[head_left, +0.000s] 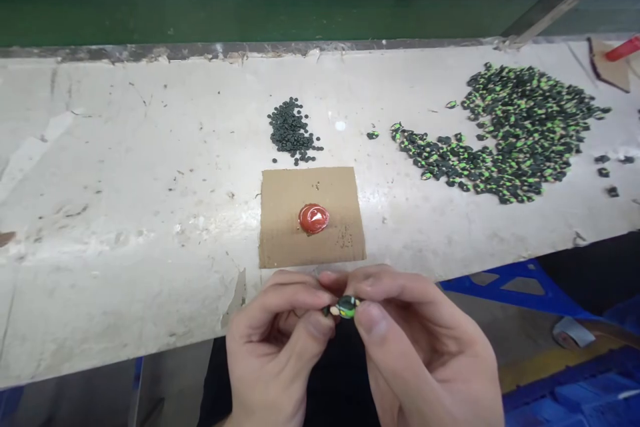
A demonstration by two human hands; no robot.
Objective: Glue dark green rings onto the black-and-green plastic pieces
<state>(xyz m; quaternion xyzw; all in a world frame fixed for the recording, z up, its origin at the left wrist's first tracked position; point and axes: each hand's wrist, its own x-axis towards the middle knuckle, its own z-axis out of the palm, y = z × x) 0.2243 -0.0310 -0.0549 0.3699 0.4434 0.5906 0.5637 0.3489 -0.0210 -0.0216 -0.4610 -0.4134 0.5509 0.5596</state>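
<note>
Just in front of the bench edge, my right hand [420, 340] is closed in a pinch on a small black-and-green piece [346, 307] with a pale tip. My left hand [280, 340] meets it from the other side, thumb and forefinger pressed together on a tiny dark bit [327, 311]. Whether that bit is a separate disc or part of the same piece, I cannot tell. Beyond my hands lies a cardboard square [280, 240] bearing a glossy red-orange blob [313, 219]. A pile of small dark discs [291, 128] sits behind the cardboard.
A large heap of black-and-green pieces [525, 140] spreads over the right of the white bench [150, 213]. At the far right is a red tube-like object [623, 48] on a board. Below the bench are a blue frame [530, 287] and a tape roll [573, 332].
</note>
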